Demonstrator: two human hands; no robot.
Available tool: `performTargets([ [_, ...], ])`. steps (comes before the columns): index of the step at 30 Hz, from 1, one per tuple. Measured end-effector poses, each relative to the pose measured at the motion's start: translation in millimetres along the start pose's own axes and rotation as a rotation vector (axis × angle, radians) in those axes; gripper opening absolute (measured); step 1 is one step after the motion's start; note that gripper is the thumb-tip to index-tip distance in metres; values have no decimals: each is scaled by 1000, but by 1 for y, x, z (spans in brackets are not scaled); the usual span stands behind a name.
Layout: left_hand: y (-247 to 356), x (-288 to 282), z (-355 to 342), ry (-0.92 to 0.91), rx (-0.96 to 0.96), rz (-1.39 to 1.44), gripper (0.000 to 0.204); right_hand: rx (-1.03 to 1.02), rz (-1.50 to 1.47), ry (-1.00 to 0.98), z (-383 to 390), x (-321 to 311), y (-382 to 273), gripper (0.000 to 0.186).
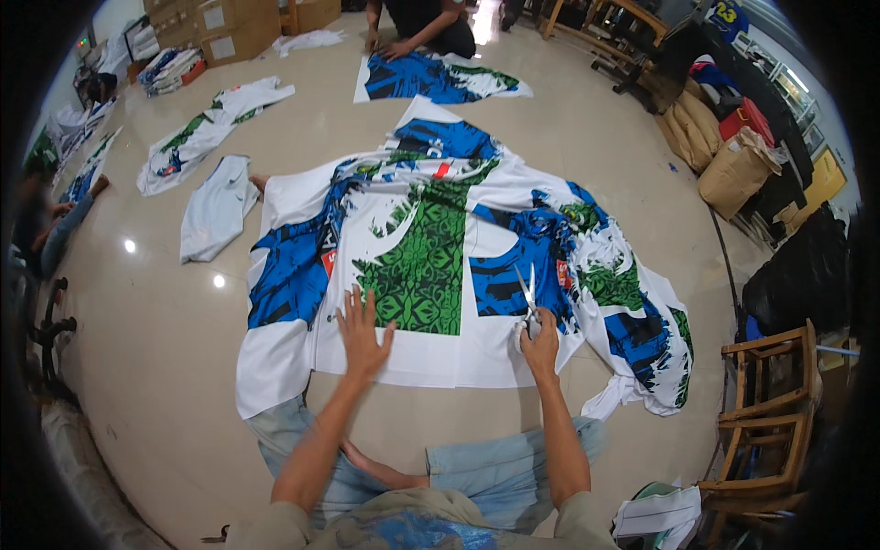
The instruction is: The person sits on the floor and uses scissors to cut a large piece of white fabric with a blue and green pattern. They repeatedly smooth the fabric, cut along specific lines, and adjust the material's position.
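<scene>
A large white fabric sheet (394,364) printed with green and blue panels is spread on the floor before my crossed legs. Flat on it, fingers spread, lies my left hand (364,339), by the lower left corner of the green patterned panel (422,266). My right hand (541,344) is closed around the handles of a pair of scissors (529,291). The blades point away from me, slightly parted, over the blue panel (500,293) at the right. Whether they touch the fabric I cannot tell. Bunched printed cloth (614,284) lies along the right side.
Across the floor, another person's hands (396,49) rest near a blue printed piece (417,78). More cut pieces (215,124) lie at the far left, near cardboard boxes (240,32). Brown sacks (738,170), a black bag (802,275) and a wooden chair (765,412) line the right.
</scene>
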State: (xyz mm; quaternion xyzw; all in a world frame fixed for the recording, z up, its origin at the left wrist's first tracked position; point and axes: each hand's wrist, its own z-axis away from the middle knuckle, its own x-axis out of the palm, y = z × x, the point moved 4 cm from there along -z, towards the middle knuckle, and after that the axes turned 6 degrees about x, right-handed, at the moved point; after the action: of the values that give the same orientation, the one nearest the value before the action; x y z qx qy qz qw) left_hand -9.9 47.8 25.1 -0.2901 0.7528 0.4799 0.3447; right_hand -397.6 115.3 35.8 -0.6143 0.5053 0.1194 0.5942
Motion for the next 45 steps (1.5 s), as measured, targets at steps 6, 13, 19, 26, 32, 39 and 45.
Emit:
performTargets([
  [6,-100,6,-13,-443,-130,-293,125,68,195,154,4,-16,37,60],
  [13,-80,-26,150,-675,-211,-109,133,466,269,-101,133,-85,33,59],
  [19,-18,-50,117,-484,-80,57,113,149,40,7,118,-75,1,60],
  [26,-46,-1,45,-458,-25,-227,116,49,138,-26,81,-29,-2,60],
  [32,-69,-15,103,-554,-32,-208,125,282,181,-71,144,-57,-5,58],
  [39,-13,-25,105,-369,55,-207,109,187,-101,100,162,-64,-39,58],
  [45,45,23,56,-316,147,-88,88,716,-984,-212,213,-10,-83,57],
])
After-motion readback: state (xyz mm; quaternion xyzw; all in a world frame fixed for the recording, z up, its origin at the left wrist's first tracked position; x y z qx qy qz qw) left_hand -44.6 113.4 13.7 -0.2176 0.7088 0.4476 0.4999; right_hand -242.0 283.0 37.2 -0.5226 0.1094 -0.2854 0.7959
